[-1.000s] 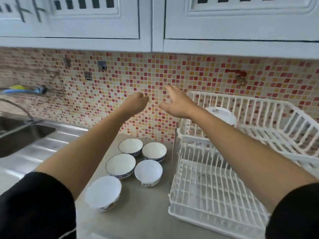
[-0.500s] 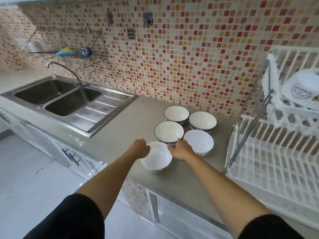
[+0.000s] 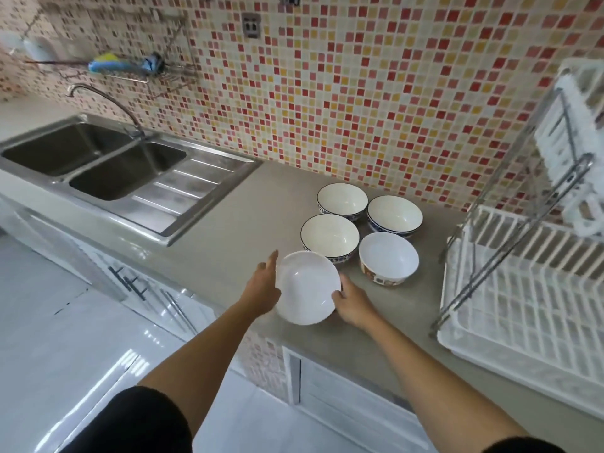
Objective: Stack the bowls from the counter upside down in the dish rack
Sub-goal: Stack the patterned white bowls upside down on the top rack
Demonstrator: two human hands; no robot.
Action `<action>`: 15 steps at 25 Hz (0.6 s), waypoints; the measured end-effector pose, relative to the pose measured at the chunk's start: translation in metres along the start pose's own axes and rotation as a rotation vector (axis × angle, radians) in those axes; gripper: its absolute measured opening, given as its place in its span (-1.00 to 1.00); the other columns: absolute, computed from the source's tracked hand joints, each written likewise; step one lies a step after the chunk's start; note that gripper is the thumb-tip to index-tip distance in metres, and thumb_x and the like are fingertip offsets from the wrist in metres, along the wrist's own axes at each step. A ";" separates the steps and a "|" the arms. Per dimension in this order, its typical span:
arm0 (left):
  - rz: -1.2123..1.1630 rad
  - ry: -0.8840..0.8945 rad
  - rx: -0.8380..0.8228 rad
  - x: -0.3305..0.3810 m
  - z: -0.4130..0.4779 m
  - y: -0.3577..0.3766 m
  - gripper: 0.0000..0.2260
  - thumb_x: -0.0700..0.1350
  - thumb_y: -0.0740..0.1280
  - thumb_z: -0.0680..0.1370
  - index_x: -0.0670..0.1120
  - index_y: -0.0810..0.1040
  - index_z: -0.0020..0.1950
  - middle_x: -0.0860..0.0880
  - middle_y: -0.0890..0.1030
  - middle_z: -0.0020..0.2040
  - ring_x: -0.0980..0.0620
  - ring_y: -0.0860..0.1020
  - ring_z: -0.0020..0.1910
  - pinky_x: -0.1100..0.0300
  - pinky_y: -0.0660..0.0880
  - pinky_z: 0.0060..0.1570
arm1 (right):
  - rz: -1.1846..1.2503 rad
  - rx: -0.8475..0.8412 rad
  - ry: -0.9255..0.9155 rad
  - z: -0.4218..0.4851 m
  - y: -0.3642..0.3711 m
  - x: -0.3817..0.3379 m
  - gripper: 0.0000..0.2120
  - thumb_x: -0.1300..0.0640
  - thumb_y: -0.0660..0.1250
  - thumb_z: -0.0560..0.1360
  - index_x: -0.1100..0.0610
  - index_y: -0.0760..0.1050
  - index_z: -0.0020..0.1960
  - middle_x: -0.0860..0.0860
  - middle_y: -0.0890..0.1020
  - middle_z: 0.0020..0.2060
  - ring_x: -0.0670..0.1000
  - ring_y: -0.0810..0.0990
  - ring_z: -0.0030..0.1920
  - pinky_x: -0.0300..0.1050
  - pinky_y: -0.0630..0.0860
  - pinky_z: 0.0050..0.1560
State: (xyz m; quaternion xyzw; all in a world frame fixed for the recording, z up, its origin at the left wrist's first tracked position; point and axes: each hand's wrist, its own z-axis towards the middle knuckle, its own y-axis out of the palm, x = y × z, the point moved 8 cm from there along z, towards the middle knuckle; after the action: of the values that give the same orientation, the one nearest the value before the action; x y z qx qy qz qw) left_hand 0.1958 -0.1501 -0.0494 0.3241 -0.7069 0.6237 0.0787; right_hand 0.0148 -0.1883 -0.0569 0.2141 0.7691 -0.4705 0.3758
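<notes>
A plain white bowl (image 3: 307, 286) is lifted and tilted toward me above the counter's front edge. My left hand (image 3: 263, 289) holds its left rim, and my right hand (image 3: 351, 302) grips its right side. Behind it, several bowls stand upright on the grey counter (image 3: 228, 253): a blue-rimmed bowl (image 3: 329, 237), a white bowl with a patterned base (image 3: 388, 258), and two more blue-rimmed bowls (image 3: 342, 201) (image 3: 394, 214) near the tiled wall. The white two-tier dish rack (image 3: 519, 308) stands at the right, its lower tier bare.
A steel double sink (image 3: 98, 168) with a curved tap (image 3: 108, 103) lies at the left. A wire wall shelf (image 3: 130, 68) holds a blue and yellow item. The rack's upper tier (image 3: 575, 132) overhangs at the far right. Below the counter are white cabinet doors and a glossy floor.
My hands came down from near the wall to the front bowl, took hold of it, and have raised and tilted it off the counter. The view has dropped toward the counter.
</notes>
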 end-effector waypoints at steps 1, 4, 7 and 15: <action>-0.026 0.068 0.045 0.015 -0.003 -0.018 -0.30 -0.31 0.27 0.48 -0.04 0.06 0.55 -0.23 0.40 0.34 -0.26 0.43 0.28 -0.03 0.39 0.25 | 0.024 0.022 -0.089 -0.006 -0.012 -0.014 -0.50 0.26 0.12 0.55 0.07 0.19 0.48 0.10 0.47 0.33 0.12 0.44 0.32 -0.11 0.40 0.24; -0.217 0.234 0.229 0.072 -0.012 -0.085 -0.56 -0.12 0.27 0.53 0.02 0.28 0.40 -0.15 0.47 0.26 -0.19 0.48 0.20 -0.06 0.45 0.18 | 0.093 0.215 -0.275 -0.025 -0.073 -0.069 -0.53 0.05 0.19 0.58 -0.02 0.22 0.47 -0.03 0.46 0.34 -0.01 0.45 0.30 0.01 0.41 0.31; -0.667 0.426 0.287 0.146 -0.035 -0.151 -0.78 0.13 0.14 0.53 0.18 0.36 0.15 -0.01 0.49 0.18 -0.11 0.49 0.20 -0.17 0.49 0.19 | 0.233 0.400 -0.482 -0.069 -0.152 -0.133 -0.59 -0.04 0.12 0.60 -0.05 0.29 0.44 -0.14 0.41 0.34 -0.22 0.35 0.33 -0.23 0.29 0.36; -1.197 0.785 0.166 0.343 -0.101 -0.200 -0.47 0.33 0.14 0.34 -0.02 0.28 0.12 -0.15 0.43 0.28 -0.08 0.51 0.24 0.04 0.60 0.07 | 0.287 0.539 -0.657 -0.198 -0.325 -0.188 -0.40 -0.29 0.15 0.37 -0.38 0.08 0.39 -0.12 0.25 0.43 -0.09 0.26 0.43 -0.10 0.35 0.32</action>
State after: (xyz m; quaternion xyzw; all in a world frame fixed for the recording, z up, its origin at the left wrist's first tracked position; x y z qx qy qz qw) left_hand 0.0111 -0.1818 0.3145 0.4131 -0.2780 0.5955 0.6304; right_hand -0.1644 -0.1600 0.3273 0.2481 0.4212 -0.6402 0.5925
